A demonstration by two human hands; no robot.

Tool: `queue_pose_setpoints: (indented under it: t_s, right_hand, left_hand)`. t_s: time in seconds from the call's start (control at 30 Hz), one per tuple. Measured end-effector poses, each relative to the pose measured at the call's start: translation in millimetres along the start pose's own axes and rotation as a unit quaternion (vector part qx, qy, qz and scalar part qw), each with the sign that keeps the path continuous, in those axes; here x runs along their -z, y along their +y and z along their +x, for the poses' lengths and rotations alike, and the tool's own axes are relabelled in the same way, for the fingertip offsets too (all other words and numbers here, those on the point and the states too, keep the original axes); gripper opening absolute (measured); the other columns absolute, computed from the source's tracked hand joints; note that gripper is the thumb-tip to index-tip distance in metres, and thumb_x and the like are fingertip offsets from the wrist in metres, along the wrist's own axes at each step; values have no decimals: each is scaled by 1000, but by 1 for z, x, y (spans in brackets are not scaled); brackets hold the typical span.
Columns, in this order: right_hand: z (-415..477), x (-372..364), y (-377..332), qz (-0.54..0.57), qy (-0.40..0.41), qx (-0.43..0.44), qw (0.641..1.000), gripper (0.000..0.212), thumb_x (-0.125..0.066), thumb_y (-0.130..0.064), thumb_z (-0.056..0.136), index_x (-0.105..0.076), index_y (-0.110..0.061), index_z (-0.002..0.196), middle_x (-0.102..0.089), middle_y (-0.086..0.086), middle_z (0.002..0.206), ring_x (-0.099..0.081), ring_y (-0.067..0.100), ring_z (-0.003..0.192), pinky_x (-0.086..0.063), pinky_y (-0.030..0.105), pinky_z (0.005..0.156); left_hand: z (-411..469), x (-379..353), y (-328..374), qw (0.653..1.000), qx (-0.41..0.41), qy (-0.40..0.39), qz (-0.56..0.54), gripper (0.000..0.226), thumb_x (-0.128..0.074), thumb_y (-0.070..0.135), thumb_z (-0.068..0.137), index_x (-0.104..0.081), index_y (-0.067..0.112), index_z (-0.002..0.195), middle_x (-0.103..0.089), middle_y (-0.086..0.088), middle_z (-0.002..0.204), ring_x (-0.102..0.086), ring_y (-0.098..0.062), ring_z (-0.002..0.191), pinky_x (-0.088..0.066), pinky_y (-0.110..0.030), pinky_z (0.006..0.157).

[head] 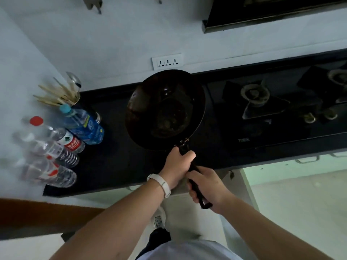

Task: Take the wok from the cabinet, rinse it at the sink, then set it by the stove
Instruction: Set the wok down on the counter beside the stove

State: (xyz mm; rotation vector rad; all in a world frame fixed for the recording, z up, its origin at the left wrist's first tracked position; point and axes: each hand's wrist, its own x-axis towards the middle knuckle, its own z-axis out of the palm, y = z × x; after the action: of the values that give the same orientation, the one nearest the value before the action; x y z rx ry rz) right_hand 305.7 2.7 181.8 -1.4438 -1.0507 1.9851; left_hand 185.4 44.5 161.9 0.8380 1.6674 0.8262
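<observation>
A dark round wok is over the black countertop, just left of the gas stove. Whether its base touches the counter I cannot tell. Its long black handle runs back toward me. My left hand, with a pale band on the wrist, grips the handle close to the bowl. My right hand grips the handle's far end, where the black loop sticks out past my fingers. The wok's inside looks dark, with a few wet glints.
Several plastic water bottles stand at the counter's left end, beside a holder of chopsticks and a ladle. A wall socket strip sits behind the wok. Stove knobs face the front edge. A range hood hangs above.
</observation>
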Motion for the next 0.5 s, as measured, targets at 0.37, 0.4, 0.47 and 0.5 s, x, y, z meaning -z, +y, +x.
queue_pose_setpoints:
  t_s: [0.37,0.4,0.47,0.5]
  right_hand:
    - [64,-86,-25,35,144,-30,988,15,-57,-16,94,-60,-3,87,-57,9,65,-46,19,46,-38,32,43]
    - [66,-89,-25,47,153,-32,987,14,-57,-15,95,-60,-3,88,-57,8,65,-46,19,46,-38,31,43]
    - [70,-95,-25,65,168,-37,983,13,-57,-15,95,-60,-3,89,-56,8,63,-46,18,46,-38,29,41]
    - [72,-96,-25,73,174,-40,981,13,-57,-16,95,-60,-4,89,-57,8,63,-45,19,46,-37,29,42]
  left_hand:
    - [81,70,6,989,6,-147,4,31,-60,21,83,-59,3,109,-63,-4,93,-61,-17,83,-47,-30,69]
    - [85,72,6,987,9,-161,9,30,-61,21,83,-59,4,108,-63,-3,92,-61,-16,82,-47,-29,69]
    - [90,74,6,982,13,-186,12,27,-61,21,83,-58,5,104,-60,-1,86,-58,-14,75,-46,-28,67]
    - [94,74,6,981,14,-195,14,30,-61,22,83,-58,5,107,-59,0,85,-57,-13,74,-45,-28,67]
